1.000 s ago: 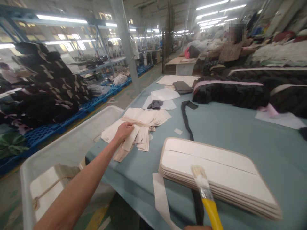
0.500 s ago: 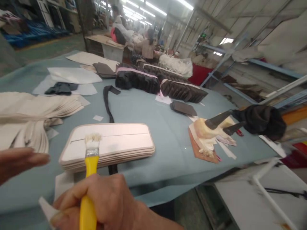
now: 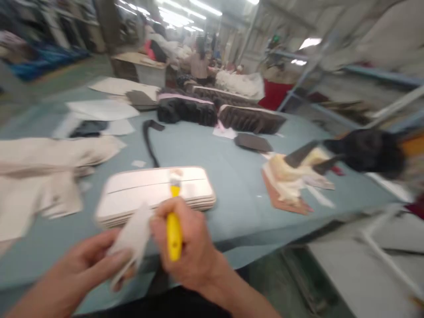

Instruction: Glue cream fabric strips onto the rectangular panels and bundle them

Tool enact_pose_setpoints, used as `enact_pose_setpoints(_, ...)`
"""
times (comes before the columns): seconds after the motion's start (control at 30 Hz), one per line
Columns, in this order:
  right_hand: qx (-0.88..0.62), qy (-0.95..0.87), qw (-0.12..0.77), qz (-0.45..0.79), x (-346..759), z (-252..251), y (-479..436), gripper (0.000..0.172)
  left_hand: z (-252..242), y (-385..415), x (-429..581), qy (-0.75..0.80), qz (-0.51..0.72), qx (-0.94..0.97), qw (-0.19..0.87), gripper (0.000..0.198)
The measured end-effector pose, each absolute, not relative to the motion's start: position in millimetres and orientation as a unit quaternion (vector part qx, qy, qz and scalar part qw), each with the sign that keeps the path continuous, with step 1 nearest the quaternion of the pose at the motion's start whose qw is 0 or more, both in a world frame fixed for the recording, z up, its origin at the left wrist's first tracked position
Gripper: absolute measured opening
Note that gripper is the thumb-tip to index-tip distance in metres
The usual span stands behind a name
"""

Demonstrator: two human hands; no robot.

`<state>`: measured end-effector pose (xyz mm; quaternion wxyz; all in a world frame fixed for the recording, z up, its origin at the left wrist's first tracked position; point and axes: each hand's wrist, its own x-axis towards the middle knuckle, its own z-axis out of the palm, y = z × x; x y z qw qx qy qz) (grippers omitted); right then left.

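Gripped in my right hand (image 3: 188,243) is a yellow-handled brush (image 3: 174,229), its pale bristles over the top of a stack of white rounded panels (image 3: 132,187) with a dark line along them. My left hand (image 3: 96,263) pinches a white fabric piece (image 3: 134,232) in front of the stack's near edge. The upper end of that piece reaches close to my right hand's fingers; whether they touch it is blurred. Under the panels, a black strip (image 3: 150,145) runs out toward the back.
Beige fabric piles (image 3: 56,154) lie at the left. Rows of dark pieces (image 3: 187,108) stand at the back. On the right are a yellowish block (image 3: 285,172) with scraps and a black bundle (image 3: 371,150). A person (image 3: 199,64) is in the background.
My left hand has come in from the left edge and now holds the white fabric piece, earlier by my right hand. My right hand and the brush have moved right along the panels.
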<state>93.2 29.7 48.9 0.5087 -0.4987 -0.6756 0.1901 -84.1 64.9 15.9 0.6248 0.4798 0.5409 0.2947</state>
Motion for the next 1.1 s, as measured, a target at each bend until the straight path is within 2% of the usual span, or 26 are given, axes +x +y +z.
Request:
enact_pose_setpoints(0.13,-0.512,-0.649,0.515,0.228,107.6,45.9,37.9,0.018,36.1,39.2,-106.6,0.499,0.288,0.461,0.675,0.062)
enact_pose_setpoints(0.33,-0.489,-0.624,0.526,0.307,106.6,38.5,34.1,0.02,44.3,34.9,-100.6,0.53,0.307,0.47,0.636,0.071)
enact_pose_setpoints(0.47,-0.481,-0.621,0.525,0.329,102.4,40.2,33.9,0.016,40.1,32.3,-97.4,0.542,0.327,0.47,0.615,0.071)
enact_pose_setpoints(0.77,-0.453,-0.614,0.517,0.389,95.1,41.2,38.1,0.022,26.2,26.2,-100.7,0.59,0.363,0.484,0.534,0.072)
enact_pose_setpoints(0.97,-0.444,-0.593,0.504,0.443,89.1,47.4,39.5,0.025,22.5,24.4,-109.9,0.532,0.358,0.483,0.596,0.07)
enact_pose_setpoints(1.1,-0.466,-0.601,0.519,0.389,83.9,48.5,42.4,0.035,29.9,15.4,-104.7,0.541,0.363,0.468,0.598,0.067)
